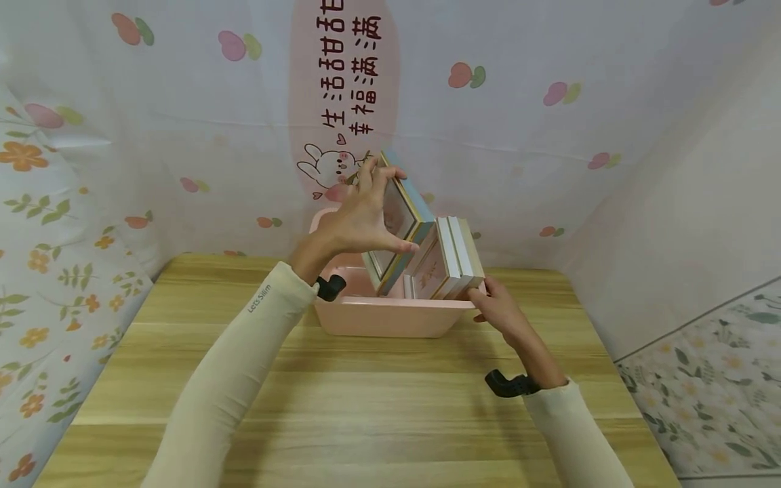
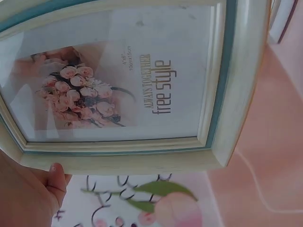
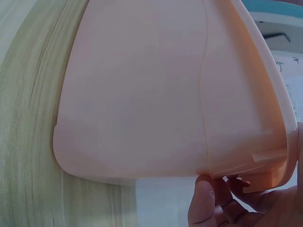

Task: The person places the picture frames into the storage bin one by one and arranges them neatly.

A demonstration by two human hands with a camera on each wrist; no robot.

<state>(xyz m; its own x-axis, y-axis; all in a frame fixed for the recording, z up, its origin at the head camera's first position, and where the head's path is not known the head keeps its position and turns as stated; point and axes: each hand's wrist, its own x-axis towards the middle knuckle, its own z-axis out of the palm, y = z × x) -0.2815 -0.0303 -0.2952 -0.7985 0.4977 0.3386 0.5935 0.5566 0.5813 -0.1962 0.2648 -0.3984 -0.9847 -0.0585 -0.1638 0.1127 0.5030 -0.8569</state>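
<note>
My left hand (image 1: 360,217) grips a picture frame (image 1: 416,196) by its edges, thumb at the near side and fingers at the far side. It is tilted over a pink plastic bin (image 1: 395,320). In the left wrist view the picture frame (image 2: 244,80) has a cream border with a blue line around a rose bouquet print. My right hand (image 1: 500,312) holds the bin's right end at the rim. In the right wrist view the fingers of my right hand (image 3: 236,205) curl around that rim. Several upright frames (image 1: 454,254) lean together inside the bin's right side.
The bin stands near the back of a wood-grain table (image 1: 390,407), close to a white cloth backdrop (image 1: 512,149) with fruit prints. A flowered cloth (image 1: 49,285) hangs at the left. A pale panel (image 1: 677,224) borders the right side.
</note>
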